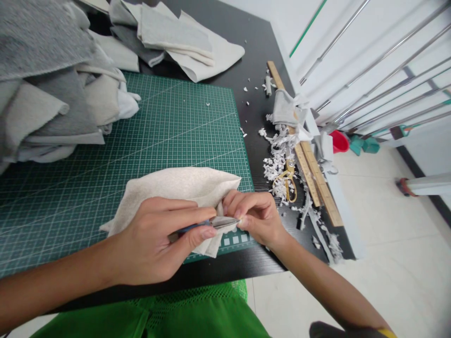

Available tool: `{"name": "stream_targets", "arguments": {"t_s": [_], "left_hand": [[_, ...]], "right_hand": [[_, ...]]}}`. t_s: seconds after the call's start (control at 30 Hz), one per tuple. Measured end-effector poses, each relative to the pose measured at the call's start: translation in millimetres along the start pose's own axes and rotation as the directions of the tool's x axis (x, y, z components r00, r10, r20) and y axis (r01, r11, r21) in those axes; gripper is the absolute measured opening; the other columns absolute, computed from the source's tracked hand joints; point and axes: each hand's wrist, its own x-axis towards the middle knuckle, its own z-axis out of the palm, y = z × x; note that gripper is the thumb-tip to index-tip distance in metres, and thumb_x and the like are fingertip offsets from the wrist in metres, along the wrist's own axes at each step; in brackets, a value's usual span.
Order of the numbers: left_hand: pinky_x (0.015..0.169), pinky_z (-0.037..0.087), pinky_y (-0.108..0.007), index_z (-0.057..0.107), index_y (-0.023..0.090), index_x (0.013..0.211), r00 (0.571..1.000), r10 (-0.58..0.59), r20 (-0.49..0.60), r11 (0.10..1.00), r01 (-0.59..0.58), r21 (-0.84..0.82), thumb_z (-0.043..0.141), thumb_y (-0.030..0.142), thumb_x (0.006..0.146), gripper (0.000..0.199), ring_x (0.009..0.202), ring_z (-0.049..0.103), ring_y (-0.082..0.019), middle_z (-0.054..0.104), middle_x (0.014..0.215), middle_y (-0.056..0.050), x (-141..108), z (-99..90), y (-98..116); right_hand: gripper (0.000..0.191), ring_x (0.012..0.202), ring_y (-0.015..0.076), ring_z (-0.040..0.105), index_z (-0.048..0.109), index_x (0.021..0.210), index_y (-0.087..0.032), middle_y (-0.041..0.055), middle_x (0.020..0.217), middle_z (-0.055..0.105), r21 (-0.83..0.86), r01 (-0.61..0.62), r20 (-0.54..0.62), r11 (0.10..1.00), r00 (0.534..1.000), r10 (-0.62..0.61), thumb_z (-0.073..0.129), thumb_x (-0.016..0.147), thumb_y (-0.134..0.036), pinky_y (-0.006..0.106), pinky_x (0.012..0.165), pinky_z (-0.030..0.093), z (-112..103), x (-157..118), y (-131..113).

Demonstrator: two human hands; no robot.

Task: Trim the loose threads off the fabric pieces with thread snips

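My left hand [158, 239] is closed round a pair of small thread snips [225, 222] with a blue handle. Their metal blades point right, and the tips reach the fingertips of my right hand [257, 216]. That hand pinches the edge of a cream fabric piece [176, 185], which lies partly folded on the green cutting mat [176, 126]. My left hand covers part of the fabric. Whatever lies right at the blade tips is too small to make out.
Grey and cream fabric pieces [45, 47] are heaped at the left, with more cloth [176, 37] at the back. On the right lie wooden rulers [317, 178], gold-handled scissors [287, 180] and white scraps [278, 159]. Metal poles [352, 75] lean against the wall beyond the table.
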Motion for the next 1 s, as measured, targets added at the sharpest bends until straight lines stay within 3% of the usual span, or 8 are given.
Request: {"name": "stream_targets", "arguments": {"t_s": [0.2,0.37,0.6,1.0], "left_hand": [[0.053,0.051,-0.023,0.070,0.022,0.110,0.999,-0.002,-0.051,0.999,0.005,0.052,0.063,0.025,0.098,0.014,0.063,0.069,-0.014,0.075,0.079,0.000,-0.3,-9.2,-5.1],[0.050,0.049,-0.024,0.067,0.020,0.113,0.998,0.060,-0.034,0.989,-0.055,0.138,0.062,0.029,0.099,0.017,0.059,0.068,-0.014,0.072,0.073,0.000,-1.1,-15.7,-5.0],[0.051,0.047,-0.024,0.066,0.020,0.111,0.996,0.094,-0.002,0.982,-0.093,0.167,0.061,0.027,0.101,0.013,0.058,0.066,-0.013,0.071,0.076,0.000,-0.8,-7.3,-0.6],[0.048,0.043,-0.025,0.066,0.017,0.111,0.996,0.091,0.013,0.989,-0.092,0.118,0.060,0.025,0.102,0.014,0.053,0.061,-0.013,0.068,0.071,0.000,1.0,-1.6,1.4]], "right_hand": [[0.006,0.076,0.0184,0.069,0.080,0.082,-0.026,0.0010,0.074,0.076,-0.019,-0.014,-0.051,1.000,0.999,0.013,0.085,0.081,-0.029,0.038,0.079,0.057,-1.9,-0.5,0.7],[0.005,0.077,0.0175,0.069,0.081,0.087,-0.026,0.0012,0.077,0.077,-0.032,0.012,-0.008,0.999,1.000,-0.012,0.084,0.082,-0.025,0.036,0.079,0.056,-2.8,0.5,-0.4],[0.008,0.071,0.0173,0.068,0.079,0.078,-0.025,0.0015,0.073,0.076,-0.083,-0.018,-0.006,0.996,1.000,0.017,0.084,0.081,-0.030,0.037,0.076,0.057,1.0,2.9,-3.8],[0.003,0.075,0.0170,0.069,0.080,0.084,-0.025,0.0017,0.077,0.076,-0.044,0.013,0.030,0.999,0.999,-0.012,0.083,0.084,-0.027,0.036,0.078,0.057,-0.2,2.3,-2.8]]}}
